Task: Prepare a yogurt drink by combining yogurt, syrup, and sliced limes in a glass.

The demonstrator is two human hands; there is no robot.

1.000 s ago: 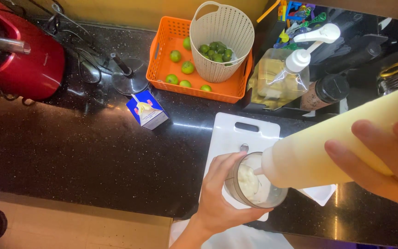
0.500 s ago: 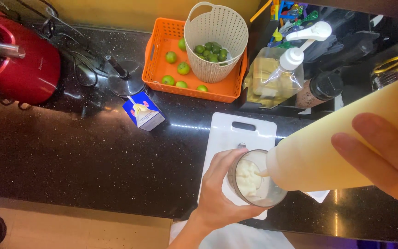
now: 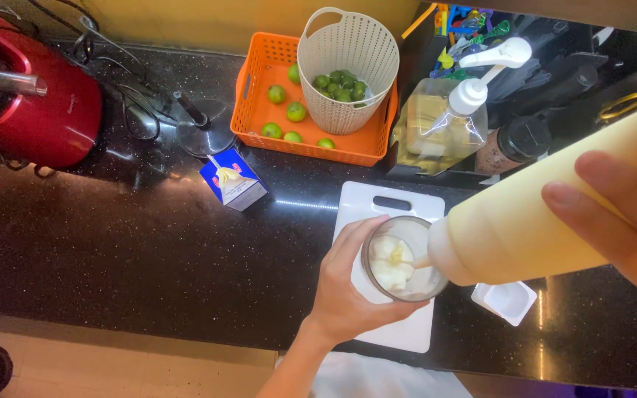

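1. Left hand [image 3: 348, 295], lower centre of the frame: fingers wrapped round a clear glass [image 3: 401, 259], holding it just above the white cutting board [image 3: 392, 214].
2. The glass has white chunks inside w/ a bit of pale yellow on top; I cannot tell what the chunks are.
3. Right hand [image 3: 628, 214], right edge of the frame: closed round a big pale yellow squeeze bottle [image 3: 532, 221], fingers across its side. Bottle is tilted, nozzle end points left & down to the rim of the glass; a thin pale stream goes from nozzle into the glass.
4. Small white square tub [image 3: 509, 301] lies on the black counter [image 3: 112, 250], lower right, just under the bottle & beside the board.
5. Upper centre: orange basket [image 3: 259, 81] w/ some green limes [image 3: 277, 93]; a white perforated basket [image 3: 348, 59] stands inside it, also w/ limes.
6. Small blue & white carton [image 3: 231, 180] is on the counter, left of the board, below the orange basket.
7. Upper left: red appliance [image 3: 38, 110], cables beside it.
8. Upper right: clear pump bottle [image 3: 444, 125] w/ white pump head, and a dark-lid jar [image 3: 514, 144] next to it.
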